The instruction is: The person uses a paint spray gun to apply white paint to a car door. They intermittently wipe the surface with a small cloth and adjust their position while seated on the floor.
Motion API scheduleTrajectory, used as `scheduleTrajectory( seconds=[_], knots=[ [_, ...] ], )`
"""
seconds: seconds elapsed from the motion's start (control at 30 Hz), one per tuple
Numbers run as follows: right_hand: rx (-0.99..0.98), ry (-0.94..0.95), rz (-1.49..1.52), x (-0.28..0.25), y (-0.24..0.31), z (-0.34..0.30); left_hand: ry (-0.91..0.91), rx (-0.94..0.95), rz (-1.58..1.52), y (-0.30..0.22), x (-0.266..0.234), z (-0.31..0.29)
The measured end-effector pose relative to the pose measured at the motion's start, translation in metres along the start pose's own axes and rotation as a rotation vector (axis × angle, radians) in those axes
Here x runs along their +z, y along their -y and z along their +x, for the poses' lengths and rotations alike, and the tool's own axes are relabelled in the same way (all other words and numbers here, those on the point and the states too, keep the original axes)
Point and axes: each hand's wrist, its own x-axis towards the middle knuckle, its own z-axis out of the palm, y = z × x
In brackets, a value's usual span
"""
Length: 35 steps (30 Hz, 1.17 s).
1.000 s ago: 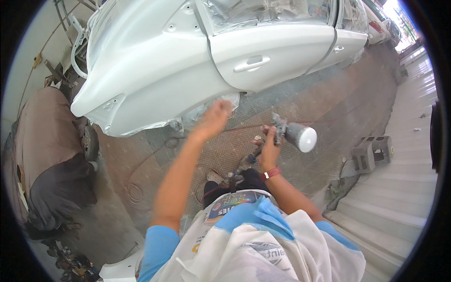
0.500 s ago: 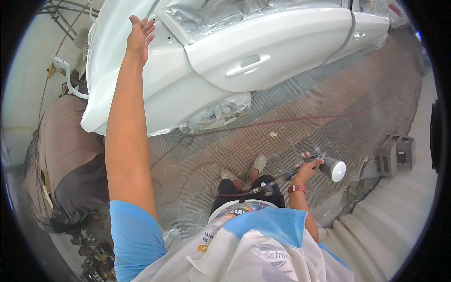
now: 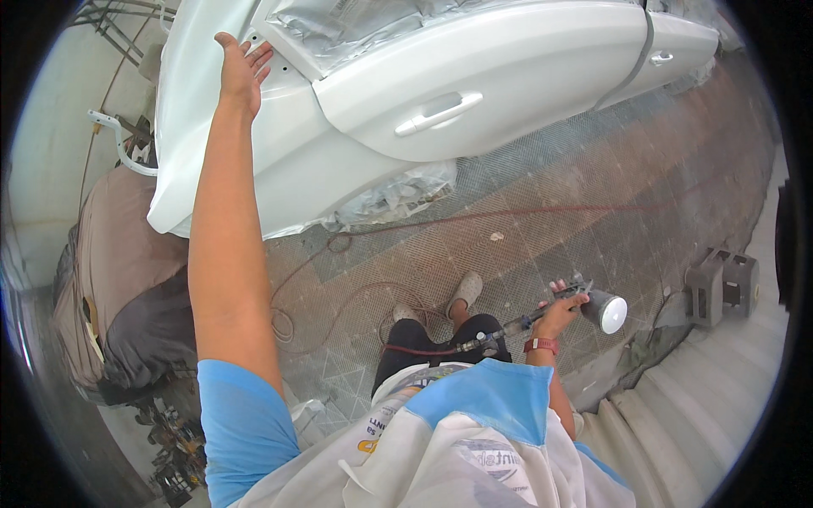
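My left hand (image 3: 240, 76) is stretched out over the rear part of a white car body (image 3: 288, 161), thumb and fingers spread, with nothing in it. Whether it touches the panel I cannot tell. Low on the right, my right hand (image 3: 559, 315) grips a paint spray gun (image 3: 577, 290), its grey cup (image 3: 606, 311) with a white lid pointing right. A fitting with a small regulator (image 3: 481, 340) joins the gun to a red air hose (image 3: 415, 350). Grey masking film (image 3: 356, 34) covers the car's window, and clear plastic (image 3: 398, 196) wraps the wheel.
The red hose runs in loops across the mesh-covered floor (image 3: 508, 195) around my feet. A grey plastic step stool (image 3: 721, 286) stands at the right by a pale corrugated wall (image 3: 703, 398). At left are a brown-and-grey covered bulk (image 3: 127, 262) and a white bracket (image 3: 123, 144).
The view has shifted a little, moving the car slightly left. My left hand remains stretched over the car with fingers spread; my right hand still holds the spray gun.
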Motion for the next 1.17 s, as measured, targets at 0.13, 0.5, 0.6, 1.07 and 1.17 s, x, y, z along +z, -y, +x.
scheduleTrajectory(
  seconds=[0.13,0.5,0.6,1.07,1.17],
  knots=[
    [-0.022,0.019,-0.036,-0.012,-0.004,-0.009,0.042,0.003,-0.008,0.000,-0.008,-0.005],
    [-0.137,0.056,0.011,-0.041,-0.035,-0.094,0.302,0.057,-0.223,0.020,-0.039,-0.120],
    [-0.147,0.077,0.022,-0.054,-0.055,-0.132,0.395,0.089,-0.309,0.032,-0.038,-0.179],
    [-0.163,0.286,-0.187,-0.039,-0.164,-0.290,0.984,0.261,-0.410,0.047,0.024,-0.416],
    [-0.495,0.388,-0.232,-0.024,-0.174,-0.285,1.077,0.280,-0.412,0.039,0.045,-0.445]
  ],
)
